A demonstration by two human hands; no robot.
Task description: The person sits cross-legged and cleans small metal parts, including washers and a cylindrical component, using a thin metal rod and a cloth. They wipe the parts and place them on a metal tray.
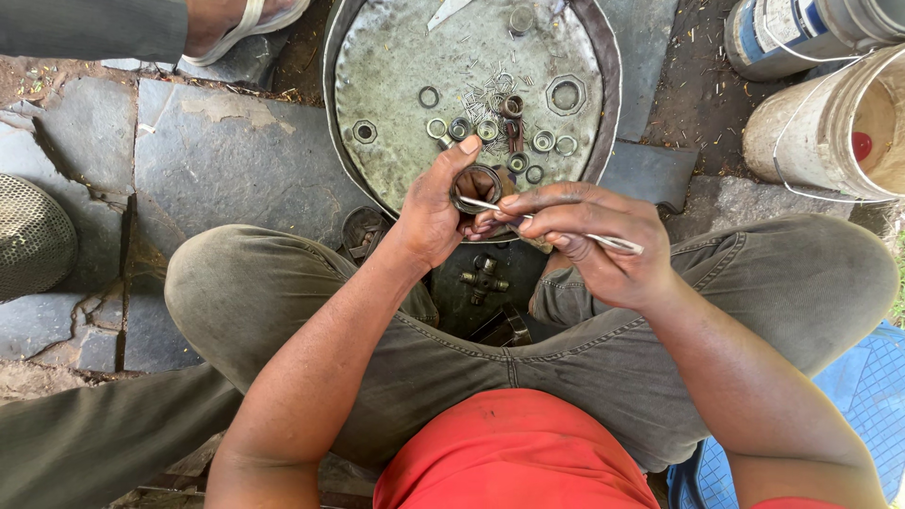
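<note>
My left hand [432, 209] grips a small round metal bearing cup [479, 185], its open side facing up, just over the near rim of a big round metal tray [377, 75]. My right hand [589, 240] holds a thin metal tool [617, 244] like tweezers, its tip reaching into the cup. On the tray lie several rings, cups and nuts [490, 127] and a heap of thin needle rollers [484, 94]. A cross-shaped joint piece [485, 280] lies on the ground between my knees.
Another person's sandalled foot [240, 21] stands at the top left beside the tray. A white bucket [839, 127] and a paint can [787, 33] sit at the right. A mesh object [33, 236] is at the left. Stone slabs [226, 160] cover the ground.
</note>
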